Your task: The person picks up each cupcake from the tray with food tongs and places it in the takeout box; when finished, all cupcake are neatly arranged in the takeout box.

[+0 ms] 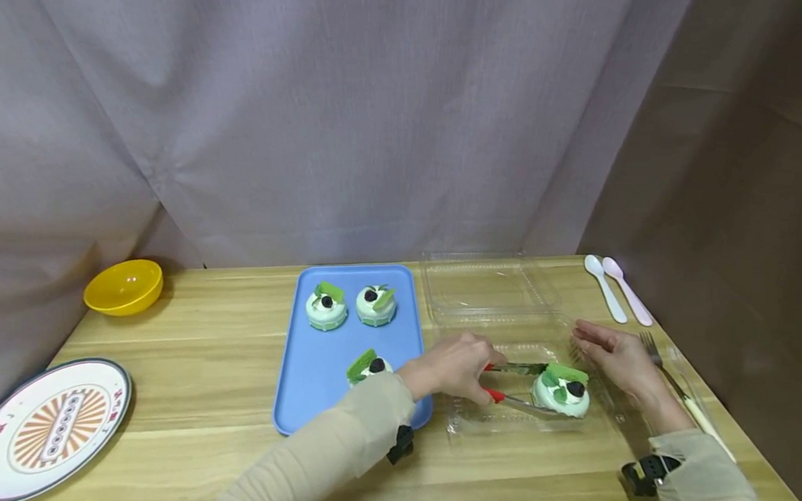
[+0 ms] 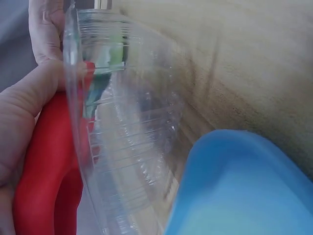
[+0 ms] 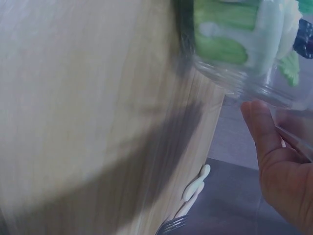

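Note:
My left hand [image 1: 454, 365] grips tongs [image 1: 525, 405] with red handles [image 2: 46, 161]. Between the tong arms is a small pale-green cake [image 1: 549, 394], topped with cream, a dark berry and green leaves. It sits within the clear plastic container [image 1: 462, 421], whose wall [image 2: 132, 147] stands beside the red handle in the left wrist view. At the container's right side, my right hand [image 1: 618, 363] has its fingers extended, fingertips [image 3: 259, 106] right at the clear wall. Left of the container, a blue tray [image 1: 317, 383] bears three similar cakes, one partly hidden by the left forearm.
The container's clear lid [image 1: 488, 286] lies folded back behind it. Two spoons [image 1: 608, 294] and a fork [image 1: 691, 406] lie along the right table edge. A yellow bowl [image 1: 124, 287] and a patterned white plate [image 1: 99, 385] stand at the left. Curtains hang behind the table.

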Available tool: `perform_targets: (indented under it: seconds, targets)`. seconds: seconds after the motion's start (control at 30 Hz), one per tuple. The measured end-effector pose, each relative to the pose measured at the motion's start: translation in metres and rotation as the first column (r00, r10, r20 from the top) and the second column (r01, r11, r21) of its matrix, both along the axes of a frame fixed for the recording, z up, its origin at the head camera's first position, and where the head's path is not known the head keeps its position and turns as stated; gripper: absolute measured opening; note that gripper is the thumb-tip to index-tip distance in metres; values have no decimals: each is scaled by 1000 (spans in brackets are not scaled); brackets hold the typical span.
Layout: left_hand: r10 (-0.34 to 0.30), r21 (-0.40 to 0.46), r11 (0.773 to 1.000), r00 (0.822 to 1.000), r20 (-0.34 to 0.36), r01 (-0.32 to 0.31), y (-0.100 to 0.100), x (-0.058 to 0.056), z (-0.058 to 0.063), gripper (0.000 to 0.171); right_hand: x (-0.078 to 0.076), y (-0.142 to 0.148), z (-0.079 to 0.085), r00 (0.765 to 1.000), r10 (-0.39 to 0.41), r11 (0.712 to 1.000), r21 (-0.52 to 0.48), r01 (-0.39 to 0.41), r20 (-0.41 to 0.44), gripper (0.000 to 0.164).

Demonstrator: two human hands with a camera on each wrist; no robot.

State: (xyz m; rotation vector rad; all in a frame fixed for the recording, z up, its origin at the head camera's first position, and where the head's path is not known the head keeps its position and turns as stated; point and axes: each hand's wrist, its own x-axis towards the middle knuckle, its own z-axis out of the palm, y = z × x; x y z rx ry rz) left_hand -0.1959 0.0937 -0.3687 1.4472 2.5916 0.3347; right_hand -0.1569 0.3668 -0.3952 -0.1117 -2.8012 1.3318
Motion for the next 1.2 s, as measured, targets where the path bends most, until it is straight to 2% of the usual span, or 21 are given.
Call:
perform_targets:
  seconds: [0.17,0.4,0.47,0.53,0.6,0.7,0.8,0.9,1.0,1.1,1.2]
  targets:
    - [0,-3,1000,1000,-1,0,-1,0,2,61,0,0,0,1000,1,1000,6,-1,9,49]
    - [51,9,999,996,72,-51,-5,-3,9,65,-2,1,-2,1000,11,1000,19,-11,6,48]
    - [46,32,998,997,60,-48,-12,-4,15,64,-2,0,-3,1000,14,1000,18,-14,7,48]
    - [30,90,995,998,52,-35,-24,-5,22,64,-1,0,-3,1000,16,1000,16,-16,8,48]
    - [16,164,986,999,34,-22,-44,-5,31,64,-2,0,-2,1000,17,1000,5,-17,12,48]
    - [34,279,959,998,49,-47,-86,-6,40,65,-2,1,-1,1000,17,1000,-2,-17,13,48]
    - [102,334,935,991,82,-124,-136,-5,40,65,-2,1,0,1000,16,1000,0,-16,22,49]
    - [167,341,919,978,124,-200,-186,-3,31,64,-1,3,0,999,18,1000,1,-18,40,50]
    - [206,344,906,967,147,-246,-225,1,17,64,0,5,0,999,18,1000,1,-18,43,50]
    - [221,334,905,961,166,-265,-251,5,4,63,1,8,-1,1000,17,1000,4,-17,24,50]
    - [224,313,910,958,179,-271,-263,8,-7,62,2,10,-1,1000,15,1000,17,-15,2,48]
